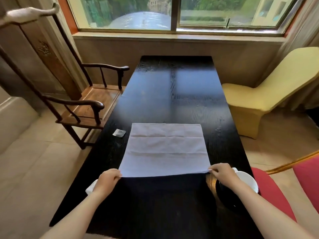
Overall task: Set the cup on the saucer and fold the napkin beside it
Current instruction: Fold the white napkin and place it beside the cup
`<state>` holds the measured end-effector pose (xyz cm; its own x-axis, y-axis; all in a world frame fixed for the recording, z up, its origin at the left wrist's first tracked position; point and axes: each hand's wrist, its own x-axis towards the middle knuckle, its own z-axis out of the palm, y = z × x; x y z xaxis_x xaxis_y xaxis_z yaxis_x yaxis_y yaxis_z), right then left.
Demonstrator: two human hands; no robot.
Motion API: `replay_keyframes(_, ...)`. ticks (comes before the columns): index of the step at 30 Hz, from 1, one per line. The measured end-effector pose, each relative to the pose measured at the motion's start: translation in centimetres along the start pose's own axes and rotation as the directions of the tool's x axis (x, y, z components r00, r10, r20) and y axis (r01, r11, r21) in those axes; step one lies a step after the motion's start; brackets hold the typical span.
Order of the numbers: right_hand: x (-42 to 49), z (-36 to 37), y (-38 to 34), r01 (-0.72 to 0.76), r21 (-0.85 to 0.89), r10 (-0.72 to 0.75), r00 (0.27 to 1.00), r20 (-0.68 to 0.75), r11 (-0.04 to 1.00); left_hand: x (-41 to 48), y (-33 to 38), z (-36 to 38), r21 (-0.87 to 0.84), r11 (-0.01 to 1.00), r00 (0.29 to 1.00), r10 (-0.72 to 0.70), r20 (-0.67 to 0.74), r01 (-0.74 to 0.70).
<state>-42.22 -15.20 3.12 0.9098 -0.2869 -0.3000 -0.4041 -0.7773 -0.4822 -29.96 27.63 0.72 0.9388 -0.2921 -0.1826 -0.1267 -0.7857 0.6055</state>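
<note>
Both hands, left hand and right hand, pinch napkin near corners; lift evenly, align far edge before creasing.

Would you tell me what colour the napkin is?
The napkin is plain white with faint fold creases, seen in the head view.

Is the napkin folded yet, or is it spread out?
Spread out. The napkin lies open as one flat sheet on the table, old creases showing, with the left hand and right hand pinching its near corners.
</note>
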Motion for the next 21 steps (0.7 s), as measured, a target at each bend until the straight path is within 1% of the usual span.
replay_keyframes(2, 0.1, 0.0, 0.4, -0.01, -0.025, 0.011, 1.0, 0.024, 1.0, -0.1, -0.2, -0.2, 0.008, 1.0, 1.0, -0.026, 0.012, 0.026)
replay_keyframes(4, 0.4, -0.1, 0.5, -0.021, -0.013, 0.021, 0.999, 0.044, 1.0, 0.1, -0.2, -0.5, 0.003, 0.999, 0.998, -0.054, 0.018, 0.054)
replay_keyframes(7, 1.3, -0.7, 0.2, -0.046, 0.027, 0.045, 0.999, 0.024, 0.999, 1.2, 0.4, -1.1, -0.049, 0.995, 0.996, -0.086, -0.032, 0.084)
replay_keyframes(12, 3.6, -2.7, -0.9, -0.07, 0.187, 0.083, 0.995, -0.059, 0.98, 4.7, 1.9, -2.5, -0.175, 0.978, 0.99, -0.128, -0.063, 0.116)
replay_keyframes(15, 5.7, -3.8, -1.7, -0.098, 0.311, 0.138, 0.985, -0.108, 0.945, 7.8, 2.7, -3.4, -0.269, 0.952, 0.98, -0.176, -0.09, 0.147)
replay_keyframes(21, 10.4, -5.1, -2.3, -0.116, 0.464, 0.218, 0.96, -0.174, 0.878, 16.0, 3.7, -4.1, -0.341, 0.92, 0.965, -0.242, -0.105, 0.193)
